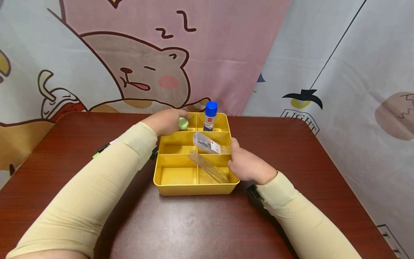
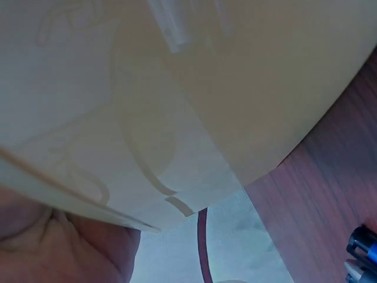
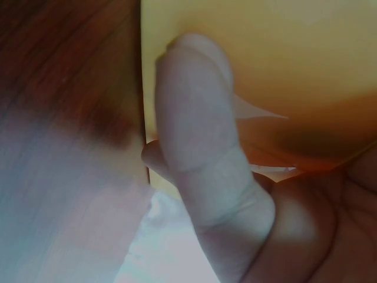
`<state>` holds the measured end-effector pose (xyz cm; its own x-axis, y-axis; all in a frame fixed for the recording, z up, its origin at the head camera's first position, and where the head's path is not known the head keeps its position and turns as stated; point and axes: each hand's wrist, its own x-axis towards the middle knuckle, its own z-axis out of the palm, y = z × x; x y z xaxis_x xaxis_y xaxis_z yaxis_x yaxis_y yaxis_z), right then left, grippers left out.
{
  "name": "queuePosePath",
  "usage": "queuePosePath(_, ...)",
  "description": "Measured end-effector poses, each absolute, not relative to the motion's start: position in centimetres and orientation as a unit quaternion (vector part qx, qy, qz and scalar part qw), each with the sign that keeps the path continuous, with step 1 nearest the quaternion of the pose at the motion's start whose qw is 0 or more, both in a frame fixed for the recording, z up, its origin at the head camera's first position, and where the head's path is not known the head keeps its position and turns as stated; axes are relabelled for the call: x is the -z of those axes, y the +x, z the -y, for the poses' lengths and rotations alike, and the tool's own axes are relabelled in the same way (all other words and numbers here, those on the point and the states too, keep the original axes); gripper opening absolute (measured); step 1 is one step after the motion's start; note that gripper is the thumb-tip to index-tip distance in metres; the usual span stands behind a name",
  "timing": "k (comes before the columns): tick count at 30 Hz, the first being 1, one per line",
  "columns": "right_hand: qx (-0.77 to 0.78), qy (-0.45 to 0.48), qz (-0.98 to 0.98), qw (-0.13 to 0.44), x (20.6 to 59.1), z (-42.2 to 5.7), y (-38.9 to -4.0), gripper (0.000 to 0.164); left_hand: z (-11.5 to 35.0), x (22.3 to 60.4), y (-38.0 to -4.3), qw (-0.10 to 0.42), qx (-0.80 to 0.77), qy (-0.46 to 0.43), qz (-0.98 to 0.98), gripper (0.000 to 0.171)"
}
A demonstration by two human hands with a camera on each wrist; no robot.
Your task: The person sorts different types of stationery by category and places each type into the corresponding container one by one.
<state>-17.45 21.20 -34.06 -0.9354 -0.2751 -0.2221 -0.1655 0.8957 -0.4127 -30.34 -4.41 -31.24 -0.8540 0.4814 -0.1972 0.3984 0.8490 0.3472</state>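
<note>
Indoor nook: brown table (image 1: 284,144), cartoon-printed cloth backdrop (image 1: 223,46)

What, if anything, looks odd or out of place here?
Nothing looks spilled or broken. The ruler and clear case look askew: both slant across the tray, their left ends overlapping its middle divider rather than fitting squarely inside compartments. Pens lie outside it, on the table.

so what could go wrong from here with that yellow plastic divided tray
The upright clear glue stick with a blue cap rises above the yellow plastic divided tray; the left hand, nearby, might knock it over. The flat transparent ruler leans slanted across a divider, so it could slide if the right hand shifts the tray.
</note>
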Motion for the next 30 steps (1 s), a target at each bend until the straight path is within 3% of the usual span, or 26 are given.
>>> queuePosePath(30,0.192,-0.114,-0.965,0.137,33.99,-21.19,-17.57,0.059,4.29,31.06,-30.10,0.144,-0.122,0.240,-0.952,0.041)
